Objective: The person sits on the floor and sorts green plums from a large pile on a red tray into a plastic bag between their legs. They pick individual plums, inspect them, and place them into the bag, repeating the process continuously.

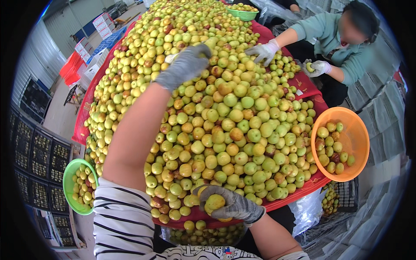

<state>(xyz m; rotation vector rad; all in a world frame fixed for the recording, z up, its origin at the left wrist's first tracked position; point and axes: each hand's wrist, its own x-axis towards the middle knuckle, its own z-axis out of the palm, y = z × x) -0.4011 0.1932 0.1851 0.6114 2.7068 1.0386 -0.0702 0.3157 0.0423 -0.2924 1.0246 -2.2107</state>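
Note:
A large heap of green and reddish-brown jujubes [234, 130] covers a table with a red cloth [302, 191]. My left hand [190, 65], in a grey glove, reaches far over the heap, its fingers curled down at the fruit; whether it grips one is hidden. At the near edge my right hand [230, 204], gloved in grey too, holds jujubes [215, 202] between fingers and palm. Below it, under the table edge, a container of jujubes [211, 234] is partly in view.
An orange plastic basket [362, 146] with jujubes stands at the right edge, a green basket [66, 185] at the left. Another green bowl [243, 14] is at the far end. Across the right side, a co-worker [338, 48] in white gloves reaches into the heap. Black crates [39, 162] stand left.

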